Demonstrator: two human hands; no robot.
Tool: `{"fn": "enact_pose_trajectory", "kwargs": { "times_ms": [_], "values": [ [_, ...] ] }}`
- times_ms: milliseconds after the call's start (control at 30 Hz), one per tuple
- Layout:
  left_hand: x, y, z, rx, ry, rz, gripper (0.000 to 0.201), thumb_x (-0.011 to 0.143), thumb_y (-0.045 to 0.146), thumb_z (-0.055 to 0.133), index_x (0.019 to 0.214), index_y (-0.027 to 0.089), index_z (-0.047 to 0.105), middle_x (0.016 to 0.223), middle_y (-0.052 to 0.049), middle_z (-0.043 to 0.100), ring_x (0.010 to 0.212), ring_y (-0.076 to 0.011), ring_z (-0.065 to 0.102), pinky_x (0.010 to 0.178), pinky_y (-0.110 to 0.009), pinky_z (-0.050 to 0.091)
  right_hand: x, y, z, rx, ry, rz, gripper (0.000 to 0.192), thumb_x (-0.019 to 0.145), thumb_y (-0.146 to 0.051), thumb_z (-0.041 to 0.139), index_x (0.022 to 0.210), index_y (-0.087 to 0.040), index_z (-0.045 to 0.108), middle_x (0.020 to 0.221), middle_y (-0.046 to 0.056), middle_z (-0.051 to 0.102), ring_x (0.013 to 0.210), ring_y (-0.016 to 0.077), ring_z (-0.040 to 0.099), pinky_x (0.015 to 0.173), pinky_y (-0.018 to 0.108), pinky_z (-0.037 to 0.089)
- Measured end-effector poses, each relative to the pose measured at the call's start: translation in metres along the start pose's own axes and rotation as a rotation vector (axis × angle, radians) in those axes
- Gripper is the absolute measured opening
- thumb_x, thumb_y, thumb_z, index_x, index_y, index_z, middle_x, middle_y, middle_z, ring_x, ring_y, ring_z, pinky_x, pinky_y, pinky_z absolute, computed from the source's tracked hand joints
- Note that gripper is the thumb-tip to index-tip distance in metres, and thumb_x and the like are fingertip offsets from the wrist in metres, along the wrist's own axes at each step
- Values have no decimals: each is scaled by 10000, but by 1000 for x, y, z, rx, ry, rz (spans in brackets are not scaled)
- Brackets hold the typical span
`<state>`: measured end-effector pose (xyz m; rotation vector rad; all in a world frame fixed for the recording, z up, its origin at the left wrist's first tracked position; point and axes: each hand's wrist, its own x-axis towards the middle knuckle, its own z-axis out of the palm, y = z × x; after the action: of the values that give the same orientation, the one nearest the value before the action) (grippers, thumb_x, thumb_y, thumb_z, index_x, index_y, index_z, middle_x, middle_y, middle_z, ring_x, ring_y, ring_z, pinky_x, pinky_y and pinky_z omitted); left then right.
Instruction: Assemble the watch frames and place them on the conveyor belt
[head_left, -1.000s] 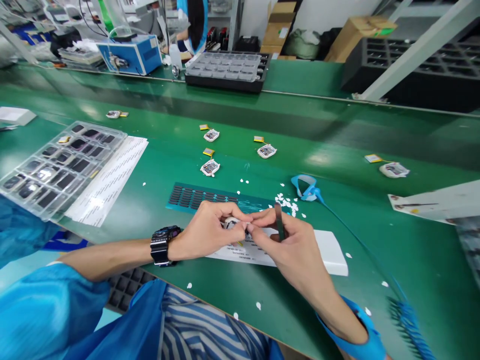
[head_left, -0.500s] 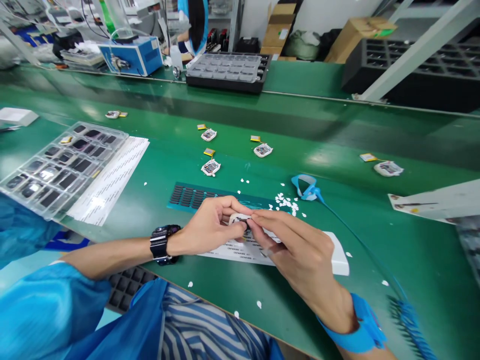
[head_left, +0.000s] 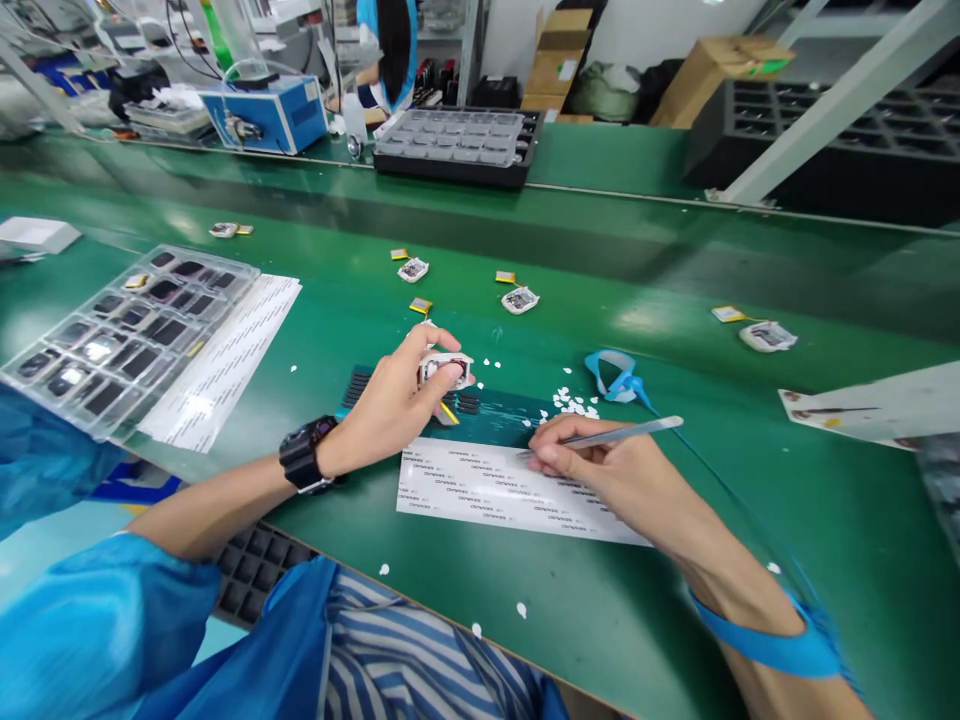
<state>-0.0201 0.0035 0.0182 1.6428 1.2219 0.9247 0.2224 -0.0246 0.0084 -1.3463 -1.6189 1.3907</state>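
Observation:
My left hand [head_left: 386,405] is closed around a small white device housing [head_left: 433,370], thumb pressed on its inside. A flat silver-and-yellow battery [head_left: 448,413] hangs just below it. My right hand [head_left: 611,468] grips slim silver tweezers [head_left: 634,432], their tip low over a white sheet printed with rows of dark lettering [head_left: 465,488]. Whether the tip touches the sheet I cannot tell. Behind the sheet lies a teal backing strip [head_left: 502,408] with dark pads at its left part, partly covered by my left hand. Small white paper bits [head_left: 574,402] are scattered beyond my right hand.
Several open white housings [head_left: 519,300] with batteries lie across the green bench. A clear compartment tray [head_left: 124,330] and printed sheets [head_left: 225,365] are on the left. A blue wrist strap [head_left: 613,375] trails its cord rightward. A black tray [head_left: 457,172] stands on the rear ledge.
My hands were together at the housing and are now apart. The left has lifted the housing up and leftward; the right has moved right, with tweezers now plainly visible over the sheet.

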Motion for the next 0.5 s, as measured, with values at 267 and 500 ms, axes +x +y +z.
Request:
{"fn": "enact_pose_trajectory", "kwargs": {
  "times_ms": [267,500],
  "values": [
    [-6,-2,19,-772,-298,-493,149,906,137,625,989,175,507,1013,-62,712,854,-144,730,844,-321,559,7,19,1,37,-50,112,502,611,-668,841,773,-201,752,800,80,775,732,222,715,664,317,574],
    [-10,-2,28,-802,-293,-638,30,956,189,552,939,169,538,1028,-93,716,837,-150,709,968,-419,504,8,17,0,92,-33,117,502,593,-667,852,736,-205,715,758,61,746,726,217,716,643,302,579]
  ]
}}
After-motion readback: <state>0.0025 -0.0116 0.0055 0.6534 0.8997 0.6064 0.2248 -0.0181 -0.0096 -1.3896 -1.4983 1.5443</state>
